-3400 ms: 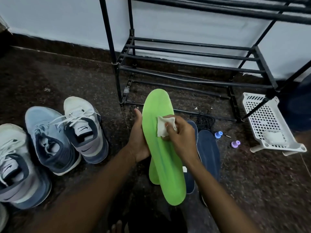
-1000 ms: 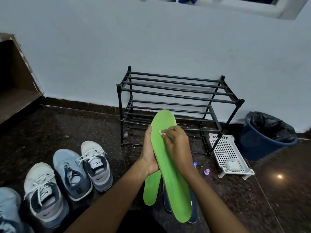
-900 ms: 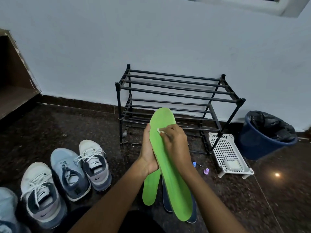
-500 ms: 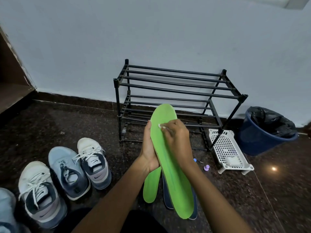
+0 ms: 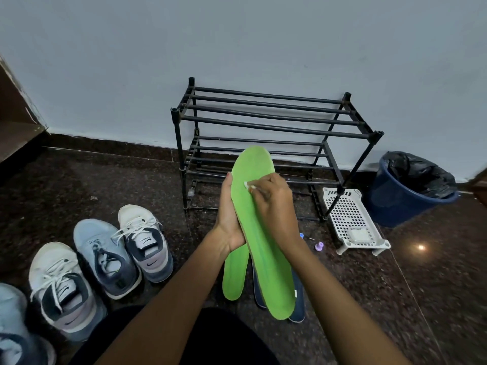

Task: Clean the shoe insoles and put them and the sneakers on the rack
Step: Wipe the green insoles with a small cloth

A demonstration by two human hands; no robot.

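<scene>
At centre frame, the left hand [image 5: 228, 219] cupped the green insole [image 5: 259, 233] from behind at mid-length, while the right hand [image 5: 274, 206] pinched a white wipe [image 5: 247, 184] against its upper part. The insole looked light and bendy, probably best supported mid-length so it would not flop.

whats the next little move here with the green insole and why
Probably draw the right hand and its white wipe down the green insole toward the heel. The wipe sits near the toe end, the left hand braces the insole from behind, and most of its length below is yet to be covered in this pass.
</scene>
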